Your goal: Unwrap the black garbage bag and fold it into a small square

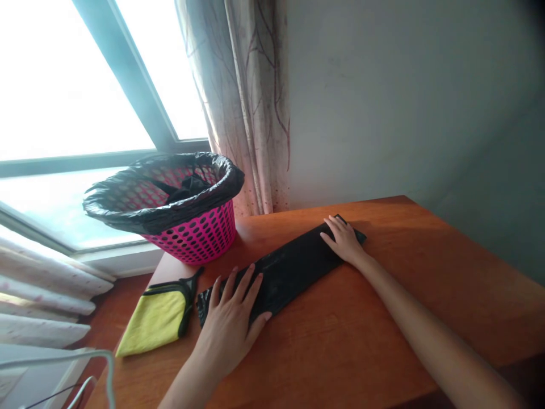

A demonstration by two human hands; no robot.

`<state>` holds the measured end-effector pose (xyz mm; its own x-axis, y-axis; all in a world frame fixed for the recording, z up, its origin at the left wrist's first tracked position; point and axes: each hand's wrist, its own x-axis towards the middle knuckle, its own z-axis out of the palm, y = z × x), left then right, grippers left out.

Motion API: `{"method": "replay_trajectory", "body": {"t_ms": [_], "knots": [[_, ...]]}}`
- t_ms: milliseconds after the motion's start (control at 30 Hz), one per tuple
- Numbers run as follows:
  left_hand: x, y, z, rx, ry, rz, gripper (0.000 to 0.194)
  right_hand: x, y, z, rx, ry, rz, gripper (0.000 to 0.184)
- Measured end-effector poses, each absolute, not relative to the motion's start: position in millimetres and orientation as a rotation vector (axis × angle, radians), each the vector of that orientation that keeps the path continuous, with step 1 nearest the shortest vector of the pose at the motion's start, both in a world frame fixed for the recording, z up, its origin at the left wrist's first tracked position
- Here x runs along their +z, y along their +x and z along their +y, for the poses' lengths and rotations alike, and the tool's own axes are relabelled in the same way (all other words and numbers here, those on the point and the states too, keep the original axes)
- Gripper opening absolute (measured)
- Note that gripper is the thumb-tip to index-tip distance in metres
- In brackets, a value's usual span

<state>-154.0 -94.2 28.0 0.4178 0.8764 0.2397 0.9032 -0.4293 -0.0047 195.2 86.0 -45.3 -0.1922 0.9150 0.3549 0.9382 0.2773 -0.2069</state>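
A black plastic bag [293, 270], folded into a long flat strip, lies slantwise across the wooden table. My left hand [230, 318] rests on its near left end with the fingers spread and the thumb out to the side. On the far right end of the strip lies my right hand [344, 240], palm down and fingers stretched out. Both hands press on the bag from above without gripping it. The bag's surface under the palms is hidden.
Behind the bag stands a pink perforated basket [204, 236] lined with a black bag [166, 210] folded over its rim. A folded yellow cloth [157, 318] with black edging lies left of my left hand. The wooden table [409, 284] meets a wall and a curtain [259, 113].
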Motion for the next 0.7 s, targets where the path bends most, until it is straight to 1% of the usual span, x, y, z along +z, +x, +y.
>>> {"method": "replay_trajectory", "body": {"t_ms": [67, 133, 233, 333, 400, 533, 633, 700], "knots": [[40.2, -141.5, -91.1, -0.295, -2.576, -1.544, 0.056, -40.2, 205.9, 90.8, -0.121, -1.633, -2.057, 0.054], [49.2, -126.0, -85.1, -0.26, -2.685, -1.467, 0.05, -34.2, 220.6, 95.5, -0.089, -1.703, -1.953, 0.052], [54.8, -103.9, -68.2, -0.206, -2.845, -1.375, 0.042, -25.3, 245.2, 100.8, 0.159, -1.944, -1.775, 0.047], [53.6, -90.7, -45.6, -0.158, -2.913, -1.308, 0.038, -17.9, 264.0, 104.5, 0.368, -2.055, -1.674, 0.037], [50.9, -87.5, -32.5, -0.128, -2.949, -1.235, 0.039, -14.4, 270.2, 106.2, 0.467, -2.047, -1.661, 0.034], [43.3, -87.7, -20.6, -0.098, -2.997, -1.125, 0.04, -10.3, 269.3, 105.5, 0.77, -1.918, -1.673, 0.04], [38.5, -88.8, -22.4, -0.108, -2.982, -1.141, 0.04, -5.6, 264.4, 102.9, 0.946, -1.78, -1.678, 0.031], [36.9, -88.3, -25.2, -0.107, -2.961, -1.168, 0.039, 0.6, 260.9, 103.0, 0.977, -1.701, -1.683, 0.023]]}}
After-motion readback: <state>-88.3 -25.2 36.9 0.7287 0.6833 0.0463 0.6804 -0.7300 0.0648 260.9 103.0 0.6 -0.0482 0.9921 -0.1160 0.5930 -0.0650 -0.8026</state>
